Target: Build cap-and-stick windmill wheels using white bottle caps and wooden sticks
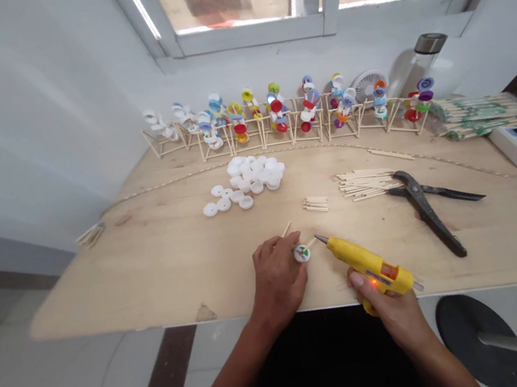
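My left hand [276, 274] rests near the table's front edge with its fingers closed around a white bottle cap [302, 254] that has a green mark. A thin wooden stick [312, 241] juts from the cap to the right, and another stick end [287, 229] shows above my knuckles. My right hand [391, 311] is wrapped around a yellow glue gun [354, 255] with an orange light lit on its side. The gun's metal nozzle points left, close to the tip of the stick; whether they touch I cannot tell.
White caps [255, 174] lie heaped beyond my left hand. Short sticks [316, 204], longer sticks [365, 183] and black-handled pliers [422, 207] lie to the right. Stick frames with coloured caps [279, 118] line the wall, beside a small fan [369, 85] and a bottle [418, 67].
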The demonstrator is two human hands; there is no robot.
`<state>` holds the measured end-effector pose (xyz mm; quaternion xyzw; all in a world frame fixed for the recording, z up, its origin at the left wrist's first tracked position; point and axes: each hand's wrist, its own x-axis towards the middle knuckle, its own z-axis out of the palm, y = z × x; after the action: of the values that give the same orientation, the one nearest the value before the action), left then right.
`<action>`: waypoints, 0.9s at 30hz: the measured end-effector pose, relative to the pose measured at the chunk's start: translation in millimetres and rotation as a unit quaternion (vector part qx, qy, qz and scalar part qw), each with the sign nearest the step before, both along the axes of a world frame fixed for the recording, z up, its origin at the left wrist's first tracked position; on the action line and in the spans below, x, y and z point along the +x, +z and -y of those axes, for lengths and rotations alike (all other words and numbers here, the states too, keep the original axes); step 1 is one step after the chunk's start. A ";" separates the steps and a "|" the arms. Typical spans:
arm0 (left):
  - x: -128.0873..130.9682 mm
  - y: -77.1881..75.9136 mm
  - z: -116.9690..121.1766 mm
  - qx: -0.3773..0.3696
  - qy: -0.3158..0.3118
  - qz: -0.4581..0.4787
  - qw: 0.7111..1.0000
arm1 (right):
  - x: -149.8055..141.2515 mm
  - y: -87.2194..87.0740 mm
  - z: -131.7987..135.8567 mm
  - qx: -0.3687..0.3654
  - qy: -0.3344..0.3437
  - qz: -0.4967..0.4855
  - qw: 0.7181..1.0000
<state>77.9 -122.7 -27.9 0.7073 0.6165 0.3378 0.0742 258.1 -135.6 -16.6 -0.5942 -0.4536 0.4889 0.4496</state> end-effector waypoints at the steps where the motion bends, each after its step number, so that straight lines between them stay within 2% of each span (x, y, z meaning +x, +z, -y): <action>1: 0.1 -0.6 0.3 0.001 0.009 0.001 1.000 | 0.1 -0.2 0.0 -0.002 -0.001 0.002 1.000; 6: 3.1 -4.9 -1.1 -0.004 0.037 -0.005 0.999 | 1.1 1.1 -0.6 0.003 0.007 0.013 1.000; 17: 0.5 -4.7 0.0 0.003 0.011 -0.015 1.000 | 0.5 2.3 -0.6 -0.002 0.003 0.015 1.000; 22: 2.6 -1.1 8.1 0.047 0.015 -0.087 0.995 | 1.7 2.2 -1.1 -0.003 0.023 0.021 0.999; 27: 4.6 -1.8 18.4 0.050 0.007 -0.142 0.989 | 1.0 1.9 -0.9 0.001 0.012 0.011 1.000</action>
<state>82.5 -141.1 -29.7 0.7466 0.6080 0.2651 -0.0518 259.0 -134.7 -14.7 -0.5935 -0.4661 0.4873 0.4394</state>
